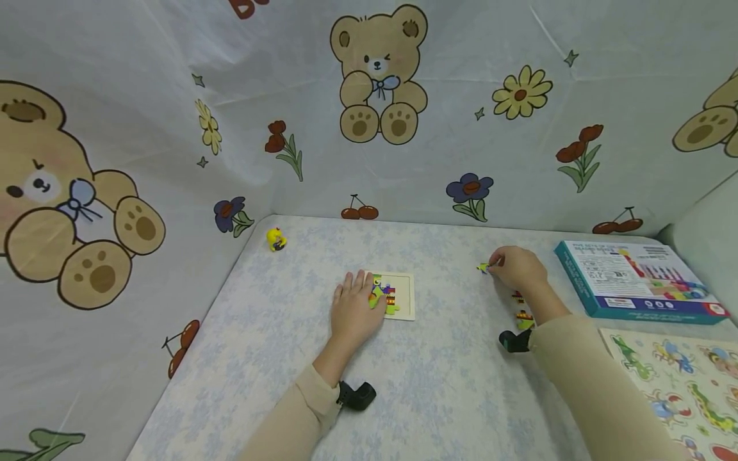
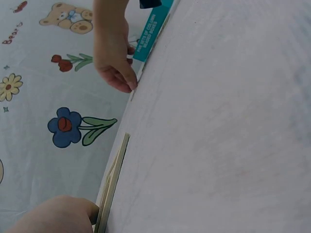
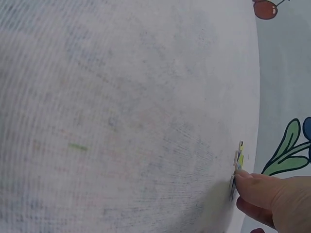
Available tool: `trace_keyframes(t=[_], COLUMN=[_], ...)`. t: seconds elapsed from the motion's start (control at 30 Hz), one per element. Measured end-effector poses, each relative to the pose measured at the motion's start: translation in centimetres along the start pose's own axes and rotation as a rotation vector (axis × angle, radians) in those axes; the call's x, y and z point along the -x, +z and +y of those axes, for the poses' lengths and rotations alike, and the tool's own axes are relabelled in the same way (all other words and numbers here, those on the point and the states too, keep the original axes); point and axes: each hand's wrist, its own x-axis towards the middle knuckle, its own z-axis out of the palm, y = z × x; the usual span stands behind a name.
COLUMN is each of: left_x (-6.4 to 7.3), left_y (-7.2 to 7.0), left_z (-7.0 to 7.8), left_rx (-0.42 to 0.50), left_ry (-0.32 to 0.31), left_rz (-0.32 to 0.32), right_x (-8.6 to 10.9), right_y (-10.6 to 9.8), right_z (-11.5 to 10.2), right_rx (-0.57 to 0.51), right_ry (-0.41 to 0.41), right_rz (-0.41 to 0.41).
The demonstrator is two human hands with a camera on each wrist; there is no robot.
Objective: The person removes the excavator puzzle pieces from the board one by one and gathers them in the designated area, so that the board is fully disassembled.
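Note:
My left hand lies flat with spread fingers over the left part of a small pale jigsaw tray. Some colourful puzzle pieces sit inside the tray, partly covered by that hand. Seen from the left wrist, the tray's edge is beside my thumb. Further right, the thumb and fingertips of my right hand pinch a small jigsaw piece with yellow-green on it, low over the table. The right wrist view shows this piece edge-on at the fingertips.
Below my right wrist lie more puzzle pieces, partly hidden by the arm. A teal-edged box and an insect-picture sheet occupy the right side. A yellow toy duck stands at the back left. Bear-print cloth rises behind the table.

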Motion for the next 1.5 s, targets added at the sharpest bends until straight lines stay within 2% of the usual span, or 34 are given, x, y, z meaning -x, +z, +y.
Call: trace_keyframes(t=[0.27,0.5,0.9,1.27,1.5], left_x=[-0.1,-0.2,-0.2,-0.2,0.0], left_y=[0.2,0.1,-0.2,-0.3,-0.5], left_z=[0.1,0.1,-0.2,-1.4,-1.6], left_rx=[0.019,0.021,0.005,-0.023,-0.033], left_ry=[-0.002,-0.005,0.011,0.060,0.078], left_rz=[-0.011,-0.014,-0.048,-0.079,-0.086], right_x=[0.2,0.9,2.9,3.3,3.3], right_y=[-0.2,-0.2,2.6,4.7,5.7], right_z=[-0.4,-2.8,-7.2,-10.3,-12.1], right_rx=[-0.030,-0.095,-0.180,-0.228,-0.256], right_ry=[0.003,-0.070,-0.175,-0.213,-0.268], right_rz=[0.047,0.068,0.053,-0.022,-0.028])
